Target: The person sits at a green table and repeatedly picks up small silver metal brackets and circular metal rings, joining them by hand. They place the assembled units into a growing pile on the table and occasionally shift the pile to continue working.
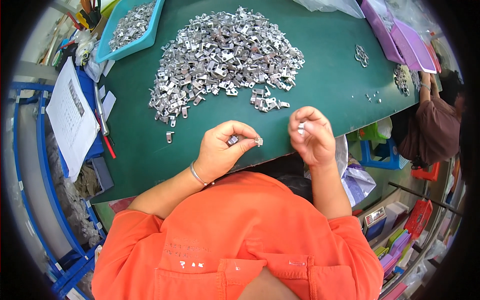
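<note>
My left hand (222, 147) is closed, pinching a small metal bracket (258, 142) between thumb and forefinger. More metal pieces (232, 140) show inside its curled fingers. To its right, my right hand (314, 136) is raised near the table's front edge, thumb and fingertips closed on a small silvery metal piece (301, 128); its exact shape is partly covered. Beyond both hands lies a large heap of small bent metal brackets with holes (225, 55). A smaller cluster of brackets (267, 101) sits between the heap and my hands, and one stray bracket (169, 137) rests at the left.
A turquoise basket (156, 30) of metal parts stands at the far left, purple baskets (412, 47) at the far right. Papers (72, 115) and a red pen (110, 147) lie along the left side of the green table (135, 165). Another person (432, 125) sits at the right.
</note>
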Motion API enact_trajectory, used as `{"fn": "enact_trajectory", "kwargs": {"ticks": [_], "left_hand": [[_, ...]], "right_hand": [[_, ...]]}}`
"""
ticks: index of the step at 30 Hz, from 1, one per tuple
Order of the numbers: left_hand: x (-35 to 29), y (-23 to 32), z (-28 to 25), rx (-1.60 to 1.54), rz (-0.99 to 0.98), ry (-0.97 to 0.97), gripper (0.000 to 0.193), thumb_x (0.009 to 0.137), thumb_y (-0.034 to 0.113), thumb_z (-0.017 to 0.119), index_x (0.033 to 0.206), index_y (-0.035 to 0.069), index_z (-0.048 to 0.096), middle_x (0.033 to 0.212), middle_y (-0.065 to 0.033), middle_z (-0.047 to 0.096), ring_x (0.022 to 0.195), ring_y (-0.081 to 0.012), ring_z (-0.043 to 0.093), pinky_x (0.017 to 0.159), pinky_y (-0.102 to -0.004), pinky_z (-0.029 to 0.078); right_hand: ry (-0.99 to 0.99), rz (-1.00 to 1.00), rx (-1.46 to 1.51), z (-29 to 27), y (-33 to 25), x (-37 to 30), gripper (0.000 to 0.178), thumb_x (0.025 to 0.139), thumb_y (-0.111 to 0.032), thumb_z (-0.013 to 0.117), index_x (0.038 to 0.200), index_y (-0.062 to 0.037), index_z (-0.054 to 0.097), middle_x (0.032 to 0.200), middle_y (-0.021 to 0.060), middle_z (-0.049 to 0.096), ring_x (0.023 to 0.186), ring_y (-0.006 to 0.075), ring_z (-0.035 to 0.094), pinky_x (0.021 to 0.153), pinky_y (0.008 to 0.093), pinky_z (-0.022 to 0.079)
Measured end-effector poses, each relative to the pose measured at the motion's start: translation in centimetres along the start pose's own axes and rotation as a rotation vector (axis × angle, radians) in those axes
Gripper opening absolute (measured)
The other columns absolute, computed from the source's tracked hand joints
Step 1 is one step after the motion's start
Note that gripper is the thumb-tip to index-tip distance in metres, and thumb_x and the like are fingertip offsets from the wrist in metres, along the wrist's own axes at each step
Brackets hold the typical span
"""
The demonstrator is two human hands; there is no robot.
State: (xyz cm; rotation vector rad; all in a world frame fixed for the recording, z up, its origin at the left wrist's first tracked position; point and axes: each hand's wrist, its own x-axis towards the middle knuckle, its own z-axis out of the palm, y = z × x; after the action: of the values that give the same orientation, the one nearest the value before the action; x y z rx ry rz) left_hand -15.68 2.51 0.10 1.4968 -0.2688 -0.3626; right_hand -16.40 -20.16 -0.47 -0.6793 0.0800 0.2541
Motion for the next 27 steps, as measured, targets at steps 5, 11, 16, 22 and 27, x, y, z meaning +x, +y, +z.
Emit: {"fn": "enact_trajectory", "kwargs": {"ticks": [5, 11, 16, 22, 27], "left_hand": [[-0.2, 0.0, 0.1, 0.145, 0.16, 0.081, 0.013, 0.077, -0.01, 0.067, 0.082, -0.001, 0.058, 0.088, -0.011, 0.065, 0.081, -0.0152, 0.064, 0.068, -0.0241, 0.052], [-0.3, -0.1, -0.1, 0.386, 0.48, 0.157, 0.02, 0.072, -0.011, 0.07, 0.081, 0.002, 0.057, 0.086, -0.0113, 0.065, 0.071, -0.0151, 0.063, 0.057, -0.0231, 0.05], [0.0, -0.1, -0.6, 0.555, 0.723, 0.186, 0.023, 0.07, -0.011, 0.072, 0.08, 0.003, 0.057, 0.085, -0.0096, 0.065, 0.068, -0.0145, 0.06, 0.054, -0.0235, 0.048], [-0.2, -0.1, -0.6, 0.469, 0.563, 0.183, 0.023, 0.07, -0.013, 0.07, 0.08, 0.002, 0.057, 0.086, -0.0098, 0.061, 0.069, -0.0145, 0.06, 0.057, -0.0246, 0.049], [0.0, -0.5, -0.6, -0.243, 0.069, 0.102, 0.019, 0.075, -0.014, 0.063, 0.084, 0.002, 0.058, 0.087, -0.0071, 0.059, 0.066, -0.0113, 0.053, 0.054, -0.0236, 0.045]], "right_hand": [[0.199, -0.48, -1.786, 0.4, 0.2, 2.1, 0.016, 0.08, -0.008, 0.066, 0.095, -0.0043, 0.065, 0.084, 0.0102, 0.06, 0.068, 0.0272, 0.061, 0.056, 0.0365, 0.048], [0.264, -0.442, -1.679, 0.6, 0.9, 2.0, 0.013, 0.078, -0.007, 0.068, 0.091, -0.0033, 0.066, 0.08, 0.0099, 0.059, 0.068, 0.0261, 0.06, 0.063, 0.0339, 0.049], [0.212, -0.198, -1.166, 0.5, 0.7, 1.2, 0.013, 0.084, -0.007, 0.066, 0.094, 0.001, 0.067, 0.078, 0.0028, 0.064, 0.068, 0.0091, 0.056, 0.063, 0.0236, 0.046], [0.071, 0.118, -0.529, 0.6, 0.6, 0.5, 0.012, 0.089, -0.008, 0.062, 0.096, 0.0003, 0.067, 0.077, 0.002, 0.064, 0.059, 0.0042, 0.048, 0.053, 0.0179, 0.038], [0.011, 0.028, -0.377, 0.5, 1.5, 0.1, 0.011, 0.09, -0.002, 0.058, 0.1, 0.0008, 0.063, 0.081, 0.0076, 0.064, 0.054, 0.0034, 0.042, 0.045, 0.017, 0.03]]}}
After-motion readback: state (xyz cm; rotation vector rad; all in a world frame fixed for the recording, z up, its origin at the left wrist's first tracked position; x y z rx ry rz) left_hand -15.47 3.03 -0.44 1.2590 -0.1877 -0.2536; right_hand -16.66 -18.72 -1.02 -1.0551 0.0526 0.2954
